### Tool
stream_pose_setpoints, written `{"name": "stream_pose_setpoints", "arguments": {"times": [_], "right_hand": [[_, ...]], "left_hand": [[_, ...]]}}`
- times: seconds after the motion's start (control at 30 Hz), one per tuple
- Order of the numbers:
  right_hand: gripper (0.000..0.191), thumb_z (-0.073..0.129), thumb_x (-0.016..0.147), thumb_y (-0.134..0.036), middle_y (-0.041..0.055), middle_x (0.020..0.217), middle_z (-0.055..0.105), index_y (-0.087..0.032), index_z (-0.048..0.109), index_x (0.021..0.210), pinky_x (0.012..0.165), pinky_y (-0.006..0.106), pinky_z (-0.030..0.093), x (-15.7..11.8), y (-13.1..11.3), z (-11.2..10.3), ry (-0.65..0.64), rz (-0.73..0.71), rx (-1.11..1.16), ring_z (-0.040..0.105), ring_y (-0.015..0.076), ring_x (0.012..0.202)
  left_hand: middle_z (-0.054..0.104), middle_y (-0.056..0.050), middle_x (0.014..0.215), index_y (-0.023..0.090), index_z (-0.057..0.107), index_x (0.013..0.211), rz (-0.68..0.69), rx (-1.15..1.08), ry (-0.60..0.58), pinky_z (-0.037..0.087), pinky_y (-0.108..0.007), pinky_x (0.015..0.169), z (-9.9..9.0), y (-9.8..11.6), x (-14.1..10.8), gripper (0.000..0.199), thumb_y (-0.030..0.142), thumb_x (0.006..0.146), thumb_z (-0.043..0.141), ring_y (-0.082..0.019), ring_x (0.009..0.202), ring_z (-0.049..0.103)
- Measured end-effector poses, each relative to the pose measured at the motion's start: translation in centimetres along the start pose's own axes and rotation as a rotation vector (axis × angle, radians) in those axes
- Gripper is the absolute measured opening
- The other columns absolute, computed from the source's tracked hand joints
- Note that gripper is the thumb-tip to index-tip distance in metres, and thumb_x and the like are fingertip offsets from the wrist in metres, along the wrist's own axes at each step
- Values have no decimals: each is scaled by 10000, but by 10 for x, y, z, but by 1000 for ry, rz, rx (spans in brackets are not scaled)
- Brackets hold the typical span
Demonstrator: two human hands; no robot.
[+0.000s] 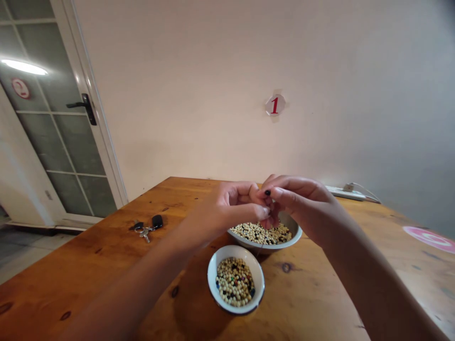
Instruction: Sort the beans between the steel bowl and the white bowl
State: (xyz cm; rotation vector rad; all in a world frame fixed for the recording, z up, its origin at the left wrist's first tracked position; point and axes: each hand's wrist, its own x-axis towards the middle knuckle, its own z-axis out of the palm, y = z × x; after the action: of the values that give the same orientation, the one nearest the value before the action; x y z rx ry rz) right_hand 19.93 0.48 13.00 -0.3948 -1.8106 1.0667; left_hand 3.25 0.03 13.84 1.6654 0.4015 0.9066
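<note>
Head view: right hand (309, 195) has thumb and fingers pinched on small black bead (267, 192), at thumb tip. Left hand (231, 204) meets it, fingers curled, thumb pressed in; whether they grip anything, cannot tell. Directly below fingers, larger bowl (272, 247) of mostly pale beads (250, 232) with dark ones mixed in, partly hidden by hands. Nearer wearer than fingers, small white bowl (212, 279) holding multicoloured beads (234, 282). Left of fingers, well apart, keys (145, 233) on wooden surface (298, 303). Right of fingers, farther back, power strip (343, 192).
</note>
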Motion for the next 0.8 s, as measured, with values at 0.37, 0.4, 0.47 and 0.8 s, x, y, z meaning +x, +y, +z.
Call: {"name": "stream_pose_setpoints", "arguments": {"times": [0.37, 0.4, 0.47, 0.8], "right_hand": [[133, 556, 806, -283, 3, 693, 616, -207, 664, 803, 484, 205, 471, 2, 4, -1, 0, 14, 86, 587, 90, 553], [134, 553, 808, -282, 3, 686, 617, -206, 664, 806, 484, 206, 469, 2, 5, -1, -1, 17, 90, 588, 92, 553], [136, 545, 816, -275, 2, 682, 620, -207, 663, 819, 490, 208, 470, 1, 5, -1, -9, 16, 94, 592, 93, 556], [132, 529, 829, -229, 1, 676, 629, -196, 656, 809, 503, 182, 465, 2, 5, -2, 0, 0, 63, 604, 85, 577]], "left_hand": [[593, 5, 609, 148, 519, 648, 5, 24, 33, 434, -312, 718, 1, 0, 0, 73, 189, 672, 574, -129, 646, 561], [591, 5, 607, 147, 520, 648, 7, 26, 34, 435, -313, 720, 1, 0, 0, 74, 192, 671, 575, -130, 648, 560], [590, 2, 610, 142, 527, 659, 4, 33, 34, 436, -313, 727, 1, 1, -1, 72, 197, 673, 574, -132, 660, 563], [593, -2, 658, 145, 512, 646, 19, 37, 46, 443, -285, 682, -2, -4, 3, 77, 190, 671, 569, -110, 623, 545]]}}
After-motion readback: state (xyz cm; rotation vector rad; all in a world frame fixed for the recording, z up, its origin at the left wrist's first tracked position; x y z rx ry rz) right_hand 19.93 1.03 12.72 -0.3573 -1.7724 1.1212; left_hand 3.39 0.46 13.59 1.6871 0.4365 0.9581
